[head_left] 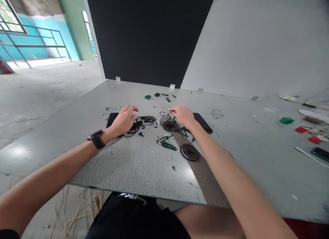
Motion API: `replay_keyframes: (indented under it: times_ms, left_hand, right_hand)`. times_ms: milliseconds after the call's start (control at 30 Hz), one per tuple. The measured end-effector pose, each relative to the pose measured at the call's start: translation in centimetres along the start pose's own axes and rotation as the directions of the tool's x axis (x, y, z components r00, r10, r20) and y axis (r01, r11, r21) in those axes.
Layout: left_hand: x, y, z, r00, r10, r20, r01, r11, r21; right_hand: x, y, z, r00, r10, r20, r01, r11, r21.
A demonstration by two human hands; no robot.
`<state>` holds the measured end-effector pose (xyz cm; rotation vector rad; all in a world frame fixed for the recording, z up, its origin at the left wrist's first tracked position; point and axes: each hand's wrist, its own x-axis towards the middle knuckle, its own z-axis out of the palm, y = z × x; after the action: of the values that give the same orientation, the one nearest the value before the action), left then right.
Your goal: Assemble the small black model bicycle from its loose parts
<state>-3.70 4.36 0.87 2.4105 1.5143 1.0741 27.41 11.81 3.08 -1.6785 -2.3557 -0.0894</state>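
My left hand (pixel 125 118) hovers at a black model bicycle (pixel 138 123) lying on the table, its thumb and fingers bent but apart. To the right, my right hand (pixel 183 115) has its fingertips pinched at a small thin ring-shaped part (pixel 162 113). Below that hand lie a small spoked wheel (pixel 170 126) and green frame pieces (pixel 183 131), partly covered by it. Nearer to me are a green elongated part (pixel 168 145) with thin silver pieces beside it, and a loose black wheel (pixel 189 152). A tiny green piece (pixel 141 134) lies near the bicycle.
Dark flat objects, one a phone-like slab (pixel 203 123), lie beside both hands. Green and black bits (pixel 157 94) sit farther back. A black and white panel (pixel 149 36) stands behind the table. Red parts (pixel 315 139), a green piece (pixel 286 120) and a dark device (pixel 320 153) lie far right.
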Motion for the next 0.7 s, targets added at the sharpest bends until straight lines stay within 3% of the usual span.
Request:
replay_keyframes:
  times_ms: [67, 167, 300, 367, 433, 533, 600, 700]
  left_hand:
    - [-0.1, 1.2, -0.5, 0.995, 0.091, -0.036, -0.091, 0.996, -0.001]
    - [-0.5, 2.8, -0.6, 0.983, 0.18, -0.03, -0.182, 0.98, -0.075]
    - [-1.1, 3.9, 0.2, 0.995, 0.093, 0.04, -0.079, 0.957, -0.279]
    - [-1.2, 3.9, 0.6, 0.994, 0.038, 0.098, 0.001, 0.927, -0.375]
    - [-1.1, 3.8, 0.8, 0.989, -0.006, 0.15, 0.076, 0.883, -0.463]
    - [-1.0, 4.0, 1.0, 0.971, -0.095, 0.219, 0.208, 0.783, -0.586]
    - [-1.1, 4.4, 1.0, 0.953, -0.144, 0.267, 0.288, 0.703, -0.65]
    - [-1.4, 5.2, 1.1, 0.932, -0.159, 0.327, 0.35, 0.636, -0.688]
  right_hand:
    - [-0.8, -1.1, -1.4, 0.996, -0.018, -0.091, 0.029, 0.992, 0.123]
    - [-2.3, -4.0, -3.4, 0.977, -0.154, -0.148, 0.196, 0.918, 0.344]
    - [-4.3, -8.5, -4.2, 0.932, -0.315, -0.181, 0.363, 0.797, 0.482]
    - [-4.7, -9.5, -3.9, 0.921, -0.356, -0.158, 0.385, 0.773, 0.504]
    - [-4.6, -9.2, -3.4, 0.932, -0.34, -0.129, 0.351, 0.75, 0.56]
    - [-3.6, -6.8, -2.7, 0.967, -0.234, -0.106, 0.25, 0.767, 0.591]
    - [-2.6, -4.7, -2.0, 0.987, -0.129, -0.1, 0.161, 0.862, 0.48]
    - [-1.0, -2.5, -0.7, 0.999, -0.017, 0.028, 0.011, 0.976, 0.217]
